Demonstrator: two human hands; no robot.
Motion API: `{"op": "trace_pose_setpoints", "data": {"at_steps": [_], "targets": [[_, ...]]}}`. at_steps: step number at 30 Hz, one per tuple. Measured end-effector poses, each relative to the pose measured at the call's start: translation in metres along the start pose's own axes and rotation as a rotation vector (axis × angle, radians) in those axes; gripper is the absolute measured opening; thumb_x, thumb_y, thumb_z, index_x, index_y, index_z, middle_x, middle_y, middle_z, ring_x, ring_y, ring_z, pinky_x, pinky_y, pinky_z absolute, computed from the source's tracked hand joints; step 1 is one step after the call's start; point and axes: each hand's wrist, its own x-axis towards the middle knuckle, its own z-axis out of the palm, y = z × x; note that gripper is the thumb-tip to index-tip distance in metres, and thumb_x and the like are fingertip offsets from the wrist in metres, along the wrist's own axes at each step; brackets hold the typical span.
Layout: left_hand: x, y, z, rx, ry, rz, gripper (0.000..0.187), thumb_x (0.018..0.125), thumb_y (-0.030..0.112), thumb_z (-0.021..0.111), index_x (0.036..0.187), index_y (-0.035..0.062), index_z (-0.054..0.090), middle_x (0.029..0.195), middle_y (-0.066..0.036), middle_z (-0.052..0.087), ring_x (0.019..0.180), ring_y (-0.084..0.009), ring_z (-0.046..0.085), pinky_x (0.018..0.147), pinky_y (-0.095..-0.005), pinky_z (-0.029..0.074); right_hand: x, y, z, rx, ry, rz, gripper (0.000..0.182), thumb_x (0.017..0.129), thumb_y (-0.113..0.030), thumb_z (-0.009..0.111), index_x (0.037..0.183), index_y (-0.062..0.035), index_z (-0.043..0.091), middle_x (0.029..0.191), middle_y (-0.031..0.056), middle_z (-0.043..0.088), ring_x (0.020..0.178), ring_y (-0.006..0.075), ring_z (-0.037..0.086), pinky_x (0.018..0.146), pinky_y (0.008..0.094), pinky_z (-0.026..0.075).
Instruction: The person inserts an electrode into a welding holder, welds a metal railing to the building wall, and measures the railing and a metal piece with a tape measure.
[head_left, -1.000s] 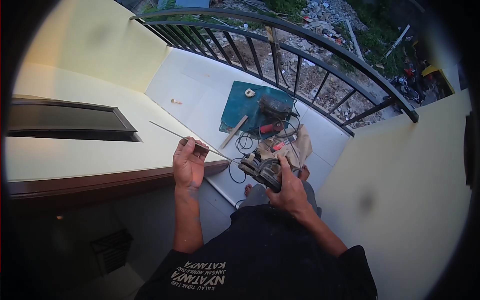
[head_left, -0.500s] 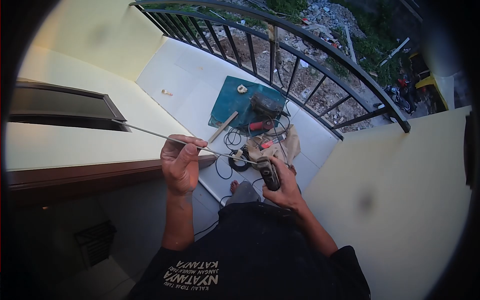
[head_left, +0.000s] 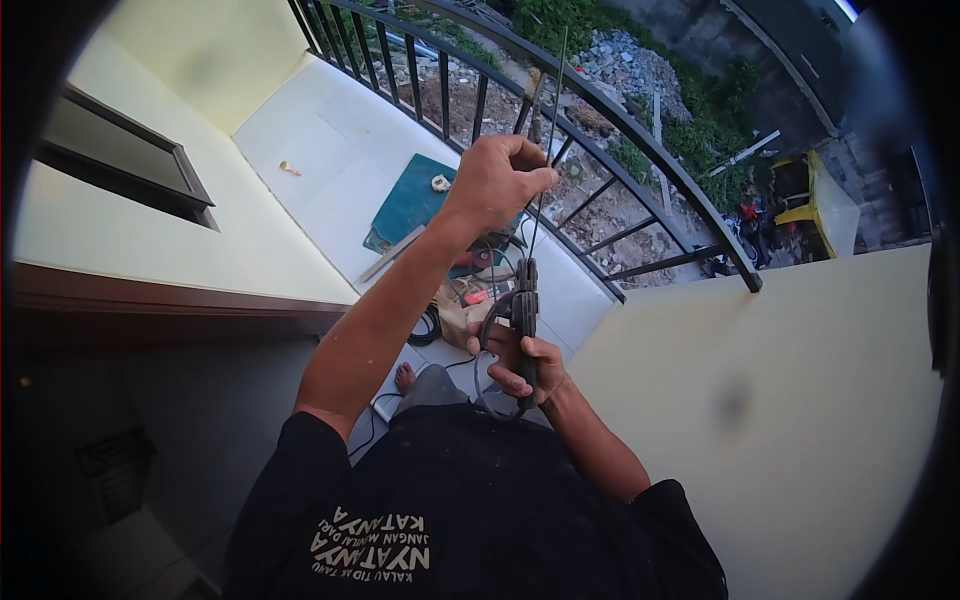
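Observation:
My right hand (head_left: 545, 375) is wrapped around the black handle of a welding electrode holder (head_left: 525, 310), with its lever toward the left and a cable looping from the bottom. A long thin welding rod (head_left: 560, 85) rises nearly upright from the holder's jaws, in front of the railing. Higher up, my left hand (head_left: 495, 185) pinches the rod between thumb and fingers. The exact contact at its fingertips is hard to see against the railing.
A dark metal railing (head_left: 640, 130) curves along the balcony edge, with rubble beyond. On the white tiles lie a teal board (head_left: 400, 205), a small whitish object (head_left: 440, 183), a wood strip (head_left: 392, 255), a brown cloth (head_left: 455, 320) and coiled cable (head_left: 425, 327). An open window (head_left: 130, 165) juts from the left wall.
The rod has swung from pointing left toward the window to nearly upright before the railing. My left hand has moved up and right with it, and the holder has turned upright.

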Motion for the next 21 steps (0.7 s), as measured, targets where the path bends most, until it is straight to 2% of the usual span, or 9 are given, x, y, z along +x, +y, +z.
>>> {"op": "trace_pose_setpoints", "data": {"at_steps": [6, 8, 11, 14, 17, 21], "targets": [[-0.002, -0.02, -0.001, -0.006, 0.028, -0.028, 0.027, 0.081, 0.02, 0.077, 0.094, -0.003, 0.072, 0.086, -0.011, 0.073, 0.079, -0.015, 0.068, 0.075, -0.029, 0.053, 0.003, 0.016, 0.015, -0.018, 0.056, -0.049, 0.078, 0.084, -0.019, 0.067, 0.146, 0.0091, 0.028, 0.123, 0.019, 0.048, 0.059, 0.0135, 0.05, 0.042, 0.0207, 0.05], [-0.003, -0.02, -0.004, -0.017, 0.029, -0.042, 0.027, 0.079, 0.02, 0.078, 0.092, -0.0026, 0.073, 0.084, -0.011, 0.073, 0.078, -0.0157, 0.068, 0.073, -0.0296, 0.053, 0.002, 0.019, 0.018, -0.131, 0.129, -0.1, 0.076, 0.081, -0.014, 0.065, 0.144, 0.0097, 0.029, 0.121, 0.0174, 0.049, 0.059, 0.0125, 0.049, 0.043, 0.021, 0.049], [-0.009, -0.012, -0.006, -0.033, -0.028, -0.04, 0.024, 0.083, 0.017, 0.076, 0.095, -0.0035, 0.072, 0.085, -0.008, 0.071, 0.078, -0.0111, 0.064, 0.074, -0.026, 0.051, 0.001, 0.023, 0.023, -0.165, 0.185, -0.085, 0.07, 0.078, -0.01, 0.064, 0.139, 0.0081, 0.035, 0.116, 0.0144, 0.049, 0.06, 0.0115, 0.049, 0.044, 0.0213, 0.047], [-0.012, -0.009, -0.006, -0.043, -0.041, -0.022, 0.024, 0.083, 0.017, 0.077, 0.094, -0.0034, 0.072, 0.085, -0.008, 0.071, 0.078, -0.0108, 0.064, 0.073, -0.0254, 0.051, 0.001, 0.027, 0.023, -0.232, 0.224, -0.061, 0.061, 0.077, -0.009, 0.064, 0.132, 0.0046, 0.04, 0.112, 0.0119, 0.048, 0.059, 0.011, 0.048, 0.045, 0.0221, 0.045], [-0.012, -0.007, -0.006, -0.054, -0.034, -0.021, 0.027, 0.08, 0.022, 0.078, 0.091, -0.0019, 0.074, 0.086, -0.011, 0.073, 0.078, -0.0149, 0.067, 0.074, -0.0297, 0.053, 0.0, 0.029, 0.022, -0.298, 0.222, -0.035, 0.058, 0.077, -0.01, 0.064, 0.128, 0.0023, 0.041, 0.11, 0.0104, 0.047, 0.058, 0.0111, 0.048, 0.044, 0.0227, 0.045], [-0.014, -0.007, -0.012, -0.075, -0.046, -0.05, 0.031, 0.079, 0.02, 0.079, 0.095, -0.0042, 0.07, 0.085, -0.012, 0.073, 0.079, -0.015, 0.067, 0.074, -0.0282, 0.052, -0.002, 0.028, 0.025, -0.336, 0.227, -0.038, 0.06, 0.076, -0.011, 0.065, 0.129, 0.0023, 0.041, 0.111, 0.0098, 0.048, 0.057, 0.0109, 0.047, 0.044, 0.0232, 0.044]]}}
